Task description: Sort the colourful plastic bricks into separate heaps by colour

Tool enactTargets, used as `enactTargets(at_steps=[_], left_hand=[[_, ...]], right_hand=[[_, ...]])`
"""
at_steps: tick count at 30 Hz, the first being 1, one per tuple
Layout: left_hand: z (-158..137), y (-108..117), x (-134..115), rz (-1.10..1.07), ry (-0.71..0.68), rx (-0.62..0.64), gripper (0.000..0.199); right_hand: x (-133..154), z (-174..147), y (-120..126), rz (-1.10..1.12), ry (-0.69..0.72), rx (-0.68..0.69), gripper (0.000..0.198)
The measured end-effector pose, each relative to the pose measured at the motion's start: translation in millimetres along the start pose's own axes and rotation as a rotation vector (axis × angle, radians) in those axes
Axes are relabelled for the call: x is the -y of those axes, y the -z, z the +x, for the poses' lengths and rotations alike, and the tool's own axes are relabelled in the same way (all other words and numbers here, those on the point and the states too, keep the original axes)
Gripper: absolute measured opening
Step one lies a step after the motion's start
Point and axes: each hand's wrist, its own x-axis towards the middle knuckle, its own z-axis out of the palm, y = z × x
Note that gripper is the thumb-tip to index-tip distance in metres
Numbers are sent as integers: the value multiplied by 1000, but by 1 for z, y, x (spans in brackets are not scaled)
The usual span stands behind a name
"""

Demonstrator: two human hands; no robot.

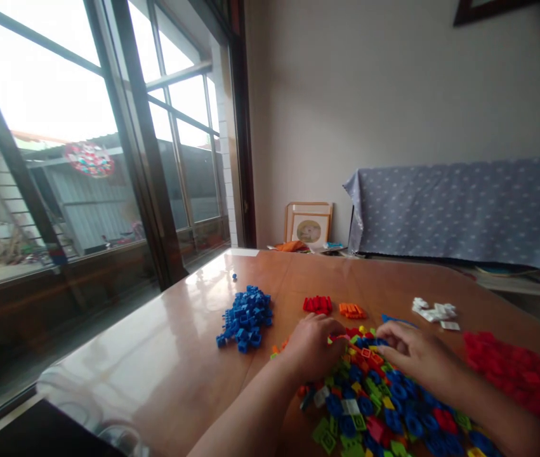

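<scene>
A mixed pile of toy building bricks (377, 406) in blue, green, red, orange and yellow lies under and between my hands. At the pile's far left side, my left hand (316, 346) reaches in with its fingers curled together; whatever they hold is hidden. My right hand (410, 348) is at the far right side of the pile. Its thumb and fingers come together by some blue bricks, and I cannot make out what is in them. Just beyond the left hand sit a red group of bricks (318, 305) and an orange group of bricks (352, 311).
Blue bricks (245, 320) form a heap on the left, with one small blue piece (234, 277) farther back. White bricks (436, 311) and a red heap (512, 368) lie on the right. The shiny wooden table (179, 343) stands beside a large window (122, 139).
</scene>
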Motion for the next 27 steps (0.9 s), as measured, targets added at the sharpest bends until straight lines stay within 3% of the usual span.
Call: enactTargets(at_steps=[6, 17, 21, 27], left_hand=[[-3, -1, -11, -282, -6, 101, 36], [0, -13, -2, -625, 182, 165, 36], [5, -8, 9, -665, 323, 23, 39], [12, 9, 37, -801, 512, -374, 37]], right_hand=[[46, -12, -1, 48, 92, -9, 20], [63, -15, -9, -5, 158, -20, 20], [58, -15, -9, 31, 116, -16, 29], [41, -13, -4, 38, 60, -37, 27]])
